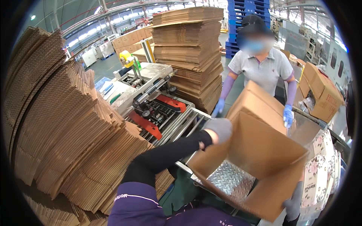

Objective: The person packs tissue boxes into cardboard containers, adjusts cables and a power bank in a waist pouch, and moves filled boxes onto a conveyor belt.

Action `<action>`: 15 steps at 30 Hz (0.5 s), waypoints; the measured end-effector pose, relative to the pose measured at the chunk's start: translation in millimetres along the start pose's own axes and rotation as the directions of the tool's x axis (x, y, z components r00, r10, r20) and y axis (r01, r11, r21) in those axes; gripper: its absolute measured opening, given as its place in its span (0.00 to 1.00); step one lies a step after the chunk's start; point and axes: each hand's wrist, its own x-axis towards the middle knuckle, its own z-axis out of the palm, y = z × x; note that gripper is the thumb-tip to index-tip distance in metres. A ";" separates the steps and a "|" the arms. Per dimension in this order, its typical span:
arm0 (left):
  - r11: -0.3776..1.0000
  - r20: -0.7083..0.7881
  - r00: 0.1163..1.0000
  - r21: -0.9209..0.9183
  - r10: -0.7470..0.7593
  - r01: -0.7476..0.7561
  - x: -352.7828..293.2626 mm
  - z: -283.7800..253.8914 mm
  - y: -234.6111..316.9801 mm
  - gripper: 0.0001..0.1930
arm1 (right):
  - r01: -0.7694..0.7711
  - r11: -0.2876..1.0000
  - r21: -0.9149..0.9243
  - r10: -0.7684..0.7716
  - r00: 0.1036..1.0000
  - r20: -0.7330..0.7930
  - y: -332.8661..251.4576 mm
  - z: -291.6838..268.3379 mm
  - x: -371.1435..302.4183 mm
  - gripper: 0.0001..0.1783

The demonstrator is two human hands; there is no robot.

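Observation:
A large brown cardboard box point(264, 150) is tilted in front of me, its flaps spread. Diamond-plate metal point(232, 179) shows through its open middle. My left hand point(218, 130), in a grey glove, is closed at the box's upper left edge, slightly blurred. Lower right, my right hand point(293, 203), also gloved in grey, grips the box's near right edge; part of its fingers is hidden. Across the box stands a co-worker point(260, 62) in a grey shirt, blue-gloved hands on either side of it.
Tall stacks of flat cardboard point(68, 113) rise at the left, with another stack point(188, 56) behind. A roller machine with red guides point(147, 124) and a yellow tape roll point(126, 59) stands between. Flower-printed cartons point(318, 169) are at my right; an open carton point(322, 94) lies beyond.

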 end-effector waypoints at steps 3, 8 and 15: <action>0.909 -0.052 0.909 -0.024 0.415 -0.416 31.5 73.2 113.2 0.14 | 0.270 0.142 -0.952 0.171 0.941 0.292 34.3 -14.5 -1.1 0.57; 0.983 -0.147 0.972 0.025 0.182 -0.180 47.2 174.1 155.2 0.29 | 0.148 0.883 -0.445 0.239 0.675 0.698 71.2 -8.0 14.0 0.60; 0.838 -0.294 0.812 -0.062 0.504 -0.543 87.6 60.6 206.2 0.21 | 0.251 0.179 -0.951 0.002 0.967 0.255 119.4 -43.0 43.5 0.36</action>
